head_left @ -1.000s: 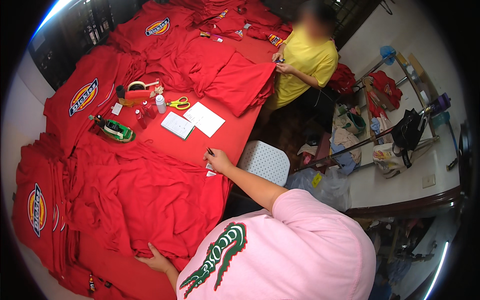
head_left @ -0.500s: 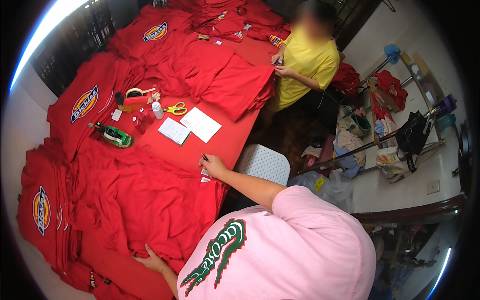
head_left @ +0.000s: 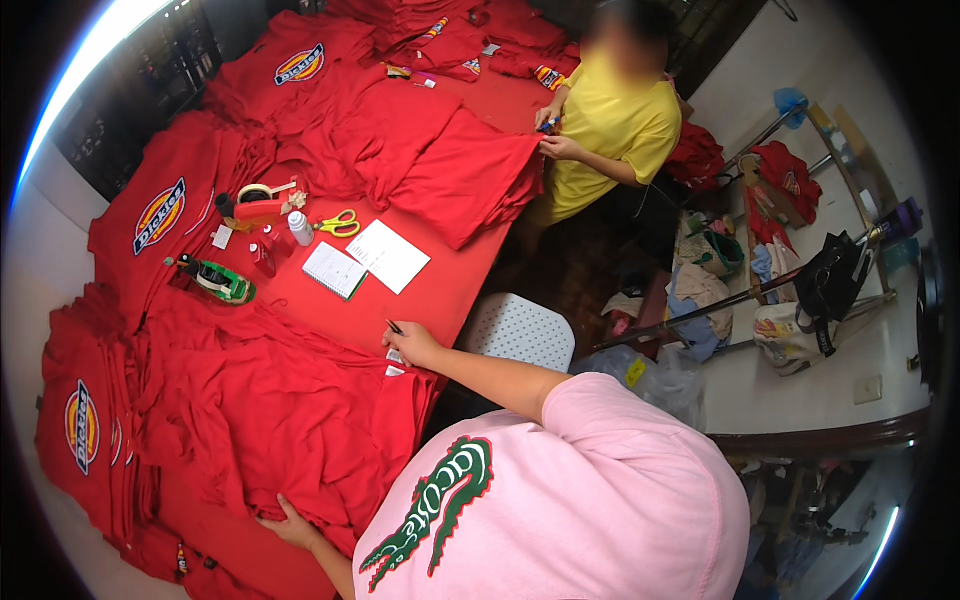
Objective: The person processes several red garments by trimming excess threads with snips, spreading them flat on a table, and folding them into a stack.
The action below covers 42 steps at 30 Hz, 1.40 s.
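A red shirt (head_left: pixel 290 400) lies crumpled on the near part of the red-covered table, over other red cloth. My right hand (head_left: pixel 416 346) is closed round a slim dark pen-like tool (head_left: pixel 396 328); its exact kind is too small to tell. Just below those fingers, white labels (head_left: pixel 395 371) show at the shirt's right edge. My left hand (head_left: pixel 292 524) rests at the shirt's near edge, thumb and fingers apart on the cloth.
Across the table, a person in yellow (head_left: pixel 625 120) handles red cloth. Nearby lie a notebook (head_left: pixel 335 270), paper sheet (head_left: pixel 393 258), yellow scissors (head_left: pixel 340 224), white bottle (head_left: pixel 300 229) and green tape dispenser (head_left: pixel 222 282). A white perforated stool (head_left: pixel 520 335) stands beside the table.
The view has shifted slightly. My right hand, still holding the dark tool, has moved a little left and nearer beside the labels. My left hand stays at the shirt's near edge.
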Available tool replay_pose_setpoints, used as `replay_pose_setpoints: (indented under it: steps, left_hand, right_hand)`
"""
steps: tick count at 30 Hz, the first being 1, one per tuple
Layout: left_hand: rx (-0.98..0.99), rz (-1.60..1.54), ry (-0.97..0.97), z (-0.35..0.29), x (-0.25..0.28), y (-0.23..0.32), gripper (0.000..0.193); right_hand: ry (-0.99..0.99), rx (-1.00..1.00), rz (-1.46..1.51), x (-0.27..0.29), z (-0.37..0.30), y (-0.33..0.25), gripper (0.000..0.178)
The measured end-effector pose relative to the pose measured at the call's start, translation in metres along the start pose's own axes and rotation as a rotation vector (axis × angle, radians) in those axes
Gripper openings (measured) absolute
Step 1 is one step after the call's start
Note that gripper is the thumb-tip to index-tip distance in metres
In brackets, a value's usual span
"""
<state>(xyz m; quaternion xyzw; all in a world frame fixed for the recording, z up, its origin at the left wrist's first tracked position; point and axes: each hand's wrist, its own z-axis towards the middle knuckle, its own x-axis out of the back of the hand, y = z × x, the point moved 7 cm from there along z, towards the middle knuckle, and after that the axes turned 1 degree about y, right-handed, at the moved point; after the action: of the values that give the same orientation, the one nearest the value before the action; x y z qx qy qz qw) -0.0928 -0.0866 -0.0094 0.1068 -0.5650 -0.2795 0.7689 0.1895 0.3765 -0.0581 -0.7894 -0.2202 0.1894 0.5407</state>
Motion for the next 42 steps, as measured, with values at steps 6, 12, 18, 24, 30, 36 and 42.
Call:
replay_pose_setpoints:
  steps: [6, 12, 18, 24, 30, 36, 42]
  left_hand:
    - [0.004, 0.017, 0.005, 0.002, 0.000, 0.000, 0.088]
    - [0.006, -0.028, 0.011, 0.002, 0.000, 0.000, 0.086]
    - [0.032, 0.028, 0.009, 0.001, 0.004, 0.001, 0.085]
    - [0.029, -0.014, -0.025, 0.001, 0.002, 0.011, 0.084]
    - [0.016, -0.173, 0.053, -0.001, 0.008, 0.008, 0.082]
    - [0.421, -0.394, -0.192, -0.025, 0.014, -0.034, 0.086]
    - [0.630, -0.741, -0.333, -0.109, 0.046, -0.039, 0.086]
  right_hand:
    - [-0.042, 0.014, -0.007, -0.002, 0.000, -0.006, 0.022]
    - [-0.065, -0.004, -0.035, -0.002, 0.000, -0.005, 0.023]
    - [-0.062, -0.033, 0.003, -0.003, 0.004, 0.003, 0.023]
    - [-0.061, 0.101, -0.298, -0.015, 0.008, -0.011, 0.045]
    - [-0.362, 0.024, -0.602, -0.054, -0.014, -0.046, 0.079]
    - [-0.625, -0.198, -0.420, -0.056, -0.067, -0.051, 0.059]
    - [-0.468, -0.090, -0.472, 0.020, -0.101, -0.005, 0.047]
